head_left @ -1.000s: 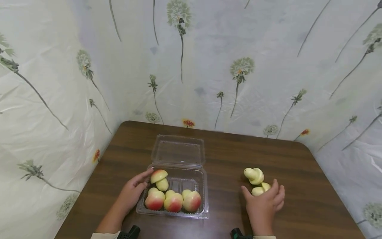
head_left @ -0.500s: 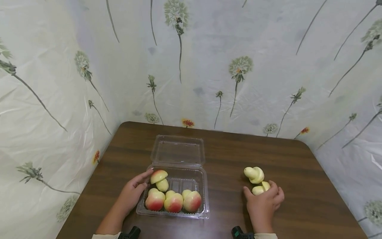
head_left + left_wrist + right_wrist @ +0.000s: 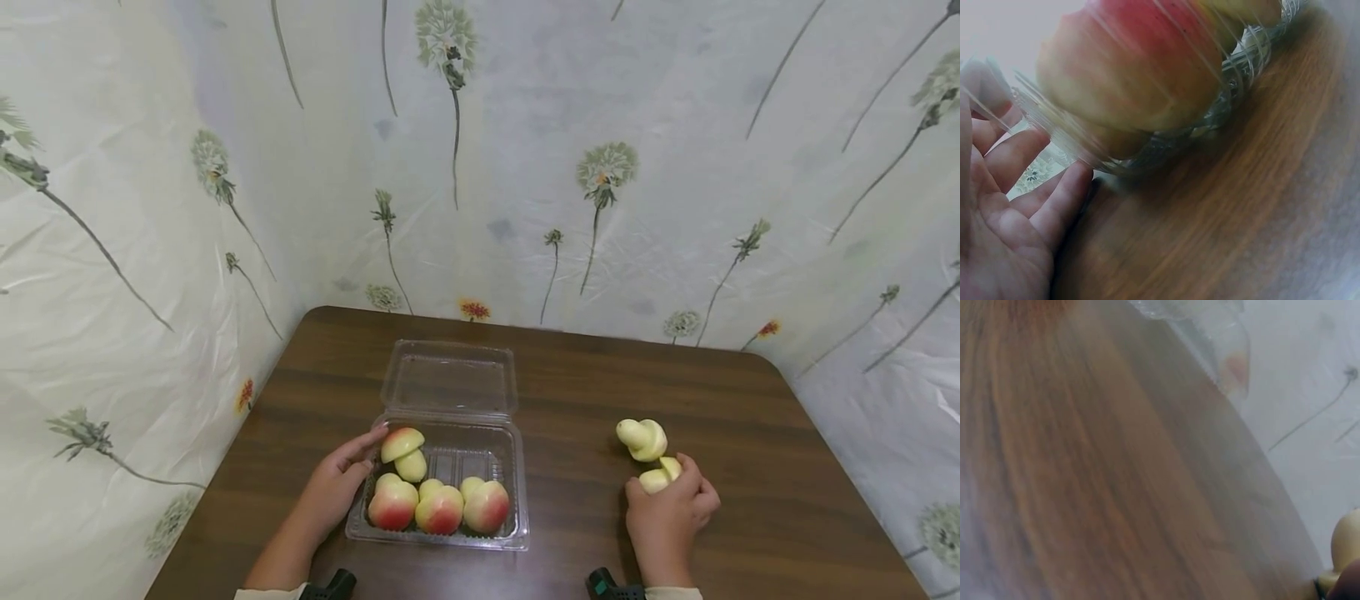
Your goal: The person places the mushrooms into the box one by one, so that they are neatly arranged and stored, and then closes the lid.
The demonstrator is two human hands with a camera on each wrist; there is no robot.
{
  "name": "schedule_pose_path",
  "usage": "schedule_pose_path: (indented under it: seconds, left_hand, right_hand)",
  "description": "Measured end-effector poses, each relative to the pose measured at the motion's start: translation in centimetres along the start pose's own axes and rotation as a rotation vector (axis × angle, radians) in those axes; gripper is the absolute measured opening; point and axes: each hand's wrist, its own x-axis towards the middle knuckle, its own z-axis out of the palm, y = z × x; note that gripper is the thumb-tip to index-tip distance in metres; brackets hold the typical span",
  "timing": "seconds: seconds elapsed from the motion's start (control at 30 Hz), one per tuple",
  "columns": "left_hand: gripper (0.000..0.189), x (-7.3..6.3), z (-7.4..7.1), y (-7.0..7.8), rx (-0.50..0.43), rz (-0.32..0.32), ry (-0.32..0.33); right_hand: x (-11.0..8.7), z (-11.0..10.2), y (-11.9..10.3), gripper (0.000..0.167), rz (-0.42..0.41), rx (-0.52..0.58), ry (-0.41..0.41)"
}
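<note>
My left hand [image 3: 333, 492] rests against the left side of a clear plastic clamshell box [image 3: 519, 467]; the left wrist view shows its fingers loosely extended along the outer wall. Inside the box, a mushroom [image 3: 402, 450] with a red-yellow cap lies on its side at the back left. Three more mushrooms [image 3: 439, 508] sit in a row along the front. To the right, my right hand [image 3: 663, 525] pinches a pale yellow mushroom [image 3: 655, 481] between thumb and fingers, partly hiding it. Just behind it lies another pale mushroom [image 3: 643, 439], stem pointing left.
The box's lid [image 3: 450, 375] lies folded back behind it. Everything stands on a dark brown wooden table [image 3: 570, 375]. A flower-printed sheet [image 3: 517, 167] hangs as a wall along the table's back and sides.
My right thumb has moved in against the nearer pale mushroom, and the fingers have drawn closer together. My left hand and the box have stayed in place.
</note>
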Motion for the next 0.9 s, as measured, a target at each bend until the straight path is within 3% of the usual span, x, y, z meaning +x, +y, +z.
schedule_pose_path:
  seconds: [0.3, 0.7, 0.9]
  left_hand:
    - [0.05, 0.0, 0.2, 0.1, -0.012, -0.016, 0.013]
    - [0.049, 0.0, 0.2, 0.4, -0.015, -0.002, 0.014]
    - [0.049, -0.1, 0.2, 0.7, -0.025, 0.0, -0.008]
  right_hand:
    - [0.1, 0.0, 0.1, 0.088, -0.015, 0.038, 0.022]
    - [0.0, -0.4, -0.3, 0.087, 0.029, 0.088, 0.036]
    - [-0.6, -0.5, -0.9, 0.086, -0.019, 0.16, 0.1]
